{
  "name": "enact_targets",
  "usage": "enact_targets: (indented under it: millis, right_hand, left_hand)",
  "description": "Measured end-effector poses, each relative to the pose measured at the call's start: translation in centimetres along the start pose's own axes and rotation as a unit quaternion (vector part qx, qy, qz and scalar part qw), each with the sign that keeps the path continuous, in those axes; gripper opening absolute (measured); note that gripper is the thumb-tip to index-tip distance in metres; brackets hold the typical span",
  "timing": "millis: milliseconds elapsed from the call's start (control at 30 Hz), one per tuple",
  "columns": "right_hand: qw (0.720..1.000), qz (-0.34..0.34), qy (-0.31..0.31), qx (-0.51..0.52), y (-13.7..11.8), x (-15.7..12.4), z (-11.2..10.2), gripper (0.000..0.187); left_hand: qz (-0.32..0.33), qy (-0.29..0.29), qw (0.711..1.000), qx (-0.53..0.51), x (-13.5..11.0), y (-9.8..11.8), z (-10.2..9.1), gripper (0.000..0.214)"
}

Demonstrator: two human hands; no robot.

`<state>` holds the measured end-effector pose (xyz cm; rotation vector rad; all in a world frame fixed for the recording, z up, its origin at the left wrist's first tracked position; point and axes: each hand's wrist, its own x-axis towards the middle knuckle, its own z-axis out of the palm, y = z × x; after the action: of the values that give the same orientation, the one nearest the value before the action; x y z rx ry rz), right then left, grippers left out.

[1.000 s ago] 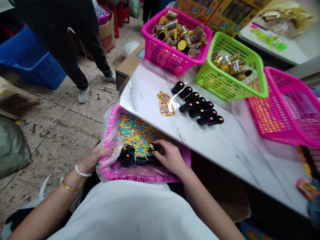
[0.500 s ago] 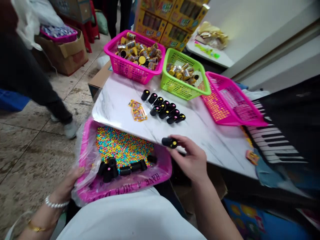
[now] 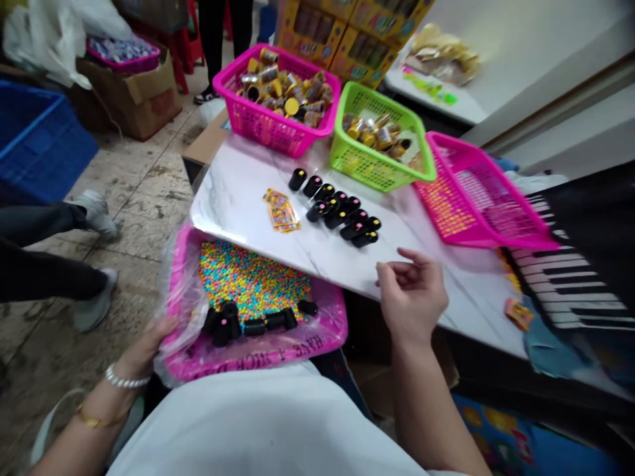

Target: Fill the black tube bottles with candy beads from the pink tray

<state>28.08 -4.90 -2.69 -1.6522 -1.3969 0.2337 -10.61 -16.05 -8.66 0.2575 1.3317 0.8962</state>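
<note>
My left hand [image 3: 157, 337] is closed on the left rim of a pink plastic basin [image 3: 342, 324], over its clear plastic liner. Small multicoloured candy balls [image 3: 253, 281] fill the back of the basin. Several black cylindrical containers [image 3: 255, 327] lie at its front. Over the table's front edge, my right hand [image 3: 414, 294] holds nothing; its fingers are loosely curled and the thumb stands apart. Beyond it, a cluster of upright black containers [image 3: 336, 219] with pink or yellow dots on top stands on the white marbled table [image 3: 238, 192]. Small printed cards [image 3: 282, 213] lie left of them.
Behind the cluster are a pink basket [image 3: 278, 135] and a green basket [image 3: 380, 173], both with yellow-capped tubes. Another pink basket [image 3: 496, 231] tilts at right. Yellow boxes [image 3: 310, 36] are stacked behind. At left, a person's legs [image 3: 47, 264] are beside a blue crate [image 3: 44, 145].
The black container from my right hand now stands at the cluster's near right end. My right hand has let go and moved right. The person at left has moved, showing the blue crate.
</note>
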Motion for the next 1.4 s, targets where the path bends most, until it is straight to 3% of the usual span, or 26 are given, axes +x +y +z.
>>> enact_targets:
  millis: [33, 67, 100, 167, 233, 267, 333, 533, 667, 700, 767, 833, 967, 1067, 1133, 1267, 1333, 1400]
  right_hand:
    - [0.997, -0.054, -0.056, -0.024, -0.7, -1.5, 0.0, 0.028]
    - [0.981, -0.111, -0.150, -0.052, -1.3, -2.9, 0.2, 0.021]
    - [0.948, -0.160, -0.258, -0.092, -1.9, -4.1, 0.5, 0.018]
    - [0.848, -0.205, -0.442, -0.209, -2.6, -6.0, 1.7, 0.021]
    - [0.760, -0.193, -0.519, -0.340, -2.8, -6.7, 3.3, 0.026]
    - [0.732, -0.189, -0.533, -0.381, -2.8, -6.7, 4.1, 0.028]
    - [0.710, -0.190, -0.546, -0.403, -2.7, -6.3, 5.5, 0.029]
    - [0.766, -0.127, -0.495, -0.390, -2.4, -4.7, 7.0, 0.049]
    - [0.819, -0.223, -0.451, -0.275, -0.6, -4.2, 6.7, 0.029]
    - [0.818, -0.260, -0.446, -0.253, 0.0, -4.1, 6.7, 0.037]
    - [0.790, -0.327, -0.468, -0.224, 0.9, -4.0, 6.8, 0.048]
    - [0.759, -0.362, -0.496, -0.215, 1.4, -3.8, 7.2, 0.042]
    - [0.763, -0.353, -0.469, -0.272, 0.7, -3.9, 7.9, 0.034]
    - [0.749, -0.343, -0.510, -0.247, -0.2, -4.5, 8.2, 0.027]
    - [0.748, -0.323, -0.560, -0.148, -0.4, -4.9, 8.0, 0.025]
    - [0.804, -0.158, -0.569, 0.075, 0.1, -5.0, 7.0, 0.026]
    - [0.804, -0.059, -0.572, 0.153, 0.5, -4.9, 6.4, 0.025]
    - [0.798, -0.010, -0.570, 0.195, 0.6, -4.9, 6.0, 0.028]
  left_hand:
    - [0.005, 0.003, 1.000, -0.012, 0.0, -0.2, 0.0, 0.065]
    - [0.010, 0.000, 1.000, -0.020, 0.0, -0.4, 0.0, 0.063]
    - [0.015, -0.009, 1.000, -0.024, 0.1, -0.5, 0.0, 0.062]
    - [0.030, -0.027, 0.999, -0.018, 0.3, -0.6, 0.0, 0.059]
    - [0.046, -0.036, 0.998, -0.012, 0.4, -0.7, -0.1, 0.059]
    - [0.055, -0.039, 0.998, -0.011, 0.5, -0.8, -0.2, 0.060]
    - [0.070, -0.044, 0.997, -0.013, 0.6, -1.0, -0.4, 0.062]
    - [0.092, -0.103, 0.990, -0.015, 1.2, -1.0, -0.7, 0.061]
    - [0.084, -0.114, 0.990, -0.013, 1.3, -0.8, -0.6, 0.064]
    - [0.081, -0.120, 0.989, -0.014, 1.3, -0.8, -0.6, 0.064]
    - [0.084, -0.129, 0.988, -0.018, 1.3, -1.0, -0.6, 0.067]
    - [0.089, -0.133, 0.987, -0.022, 1.4, -1.2, -0.8, 0.069]
    - [0.086, -0.126, 0.988, -0.031, 2.0, -2.0, -1.3, 0.067]
    - [0.086, -0.119, 0.989, -0.033, 2.2, -2.4, -1.6, 0.065]
    - [0.083, -0.118, 0.989, -0.032, 2.3, -2.4, -1.5, 0.064]
    - [0.081, -0.110, 0.990, -0.035, 2.0, -2.0, -1.3, 0.067]
    - [0.082, -0.102, 0.991, -0.032, 1.7, -1.7, -1.2, 0.066]
    - [0.080, -0.094, 0.992, -0.023, 1.4, -1.5, -1.1, 0.062]
